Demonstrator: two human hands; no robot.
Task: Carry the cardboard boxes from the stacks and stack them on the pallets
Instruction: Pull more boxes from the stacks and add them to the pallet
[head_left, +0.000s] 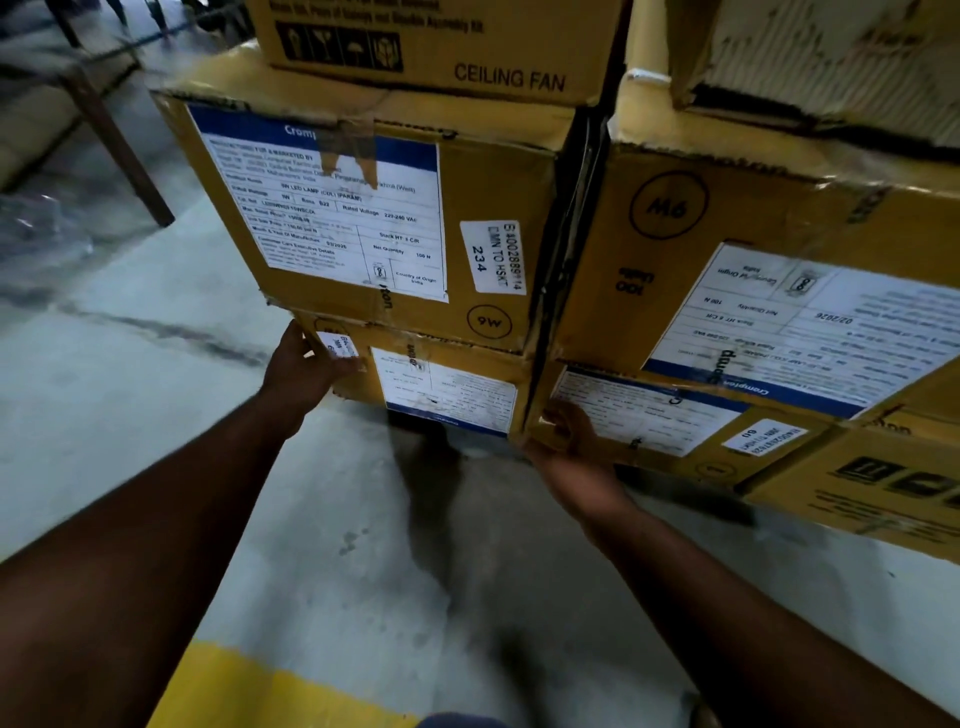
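The left hand (306, 364) grips the left front corner of a low brown cardboard box with a white printed label (447, 389), thumb on its face. The right hand (569, 436) curls round the same box's right front edge, beside the neighbouring stack (727, 291). The box sits near the grey concrete floor (156, 415) under a larger labelled carton (374, 218) and a "CEILING FAN" carton (436, 47). Pulling it out alone would likely topple those above; taking the upper cartons first, with palms under the base, seems wiser.
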